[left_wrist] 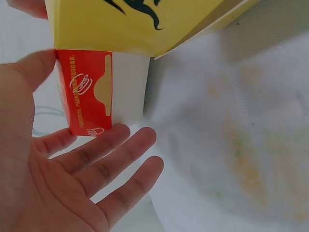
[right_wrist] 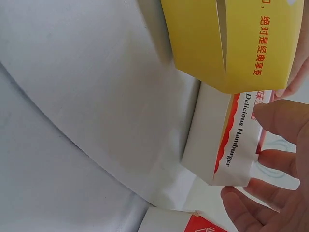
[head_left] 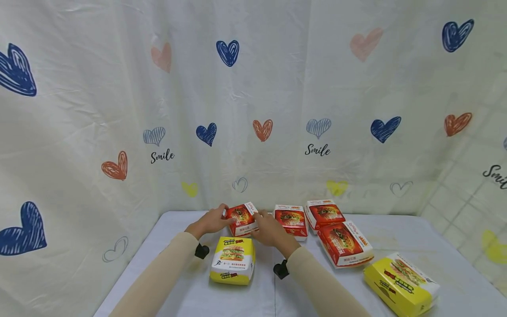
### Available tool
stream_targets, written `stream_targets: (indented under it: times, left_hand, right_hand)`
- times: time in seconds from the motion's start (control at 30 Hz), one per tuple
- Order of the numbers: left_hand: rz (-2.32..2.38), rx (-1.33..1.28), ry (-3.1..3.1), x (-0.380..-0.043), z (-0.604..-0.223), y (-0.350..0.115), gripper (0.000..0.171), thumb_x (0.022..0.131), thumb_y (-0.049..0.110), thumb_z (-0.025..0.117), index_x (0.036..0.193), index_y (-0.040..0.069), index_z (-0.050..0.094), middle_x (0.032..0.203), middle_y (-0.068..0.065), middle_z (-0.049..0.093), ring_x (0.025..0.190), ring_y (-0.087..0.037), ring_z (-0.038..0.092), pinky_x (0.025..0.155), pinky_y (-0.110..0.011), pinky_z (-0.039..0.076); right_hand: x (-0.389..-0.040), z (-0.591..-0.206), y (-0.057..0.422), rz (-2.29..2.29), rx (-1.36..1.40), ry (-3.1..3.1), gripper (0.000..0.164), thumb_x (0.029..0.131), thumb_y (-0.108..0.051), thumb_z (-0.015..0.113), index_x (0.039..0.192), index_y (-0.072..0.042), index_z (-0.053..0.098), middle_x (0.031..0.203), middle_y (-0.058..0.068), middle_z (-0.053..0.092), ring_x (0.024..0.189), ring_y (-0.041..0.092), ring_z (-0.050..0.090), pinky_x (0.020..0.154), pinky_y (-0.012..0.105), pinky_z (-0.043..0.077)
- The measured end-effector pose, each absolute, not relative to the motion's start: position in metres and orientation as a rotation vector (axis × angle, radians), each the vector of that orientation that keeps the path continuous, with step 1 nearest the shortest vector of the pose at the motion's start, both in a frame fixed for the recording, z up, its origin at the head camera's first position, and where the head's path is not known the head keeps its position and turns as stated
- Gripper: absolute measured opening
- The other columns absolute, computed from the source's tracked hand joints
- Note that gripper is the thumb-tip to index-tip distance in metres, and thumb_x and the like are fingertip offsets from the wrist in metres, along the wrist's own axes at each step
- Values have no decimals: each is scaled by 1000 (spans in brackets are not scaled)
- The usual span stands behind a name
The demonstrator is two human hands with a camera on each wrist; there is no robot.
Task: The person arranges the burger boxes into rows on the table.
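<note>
A red and white hamburger box [head_left: 240,219] sits at the back of the table, held from both sides. My left hand [head_left: 210,221] grips its left side; the left wrist view has the thumb near its upper edge and fingers at the far end of the red side panel [left_wrist: 87,94]. From the right, my right hand [head_left: 271,230] pinches the box, thumb by the white "Delicious Hamburger" panel [right_wrist: 237,140] and fingers at the far corner. Directly in front, between my forearms, stands a yellow and white burger box [head_left: 233,260], partly hiding the red one in both wrist views.
Right of my right hand are several more red boxes: one close by [head_left: 291,220], one at the back [head_left: 325,214] and one before it [head_left: 345,243]. Another yellow box [head_left: 401,284] lies at the front right. A heart-printed curtain [head_left: 277,97] hangs behind the white-covered table [head_left: 186,281].
</note>
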State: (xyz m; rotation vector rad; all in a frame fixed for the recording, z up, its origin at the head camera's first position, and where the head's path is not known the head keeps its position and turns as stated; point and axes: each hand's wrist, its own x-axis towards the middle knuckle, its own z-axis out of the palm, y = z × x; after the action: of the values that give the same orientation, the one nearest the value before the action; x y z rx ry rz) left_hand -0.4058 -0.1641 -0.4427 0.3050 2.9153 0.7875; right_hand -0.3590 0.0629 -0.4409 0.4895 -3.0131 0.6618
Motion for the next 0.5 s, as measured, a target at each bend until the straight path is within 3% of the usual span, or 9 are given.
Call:
stream_targets:
  times: [0.3,0.5]
  left_hand:
    - [814,297,2852,-399,-439,-159,102,83,64,75,156,8,33,144,-16,59,126,-33,59,105,-58,49]
    - [789,303,2847,-399,-440,-161,108,81,64,76,159,8,27,151,-17,54,134,-36,54,109,-60,45]
  right_hand:
    - [-356,-440,66,672,482,-3031,70,92,-34,76,151,-9,48,152,17,47,133,37,53,105,56,50]
    - [-357,-440,65,669,504,-3033,66,93,-34,75,150,-11,50,152,16,48,131,35,56,104,54,52]
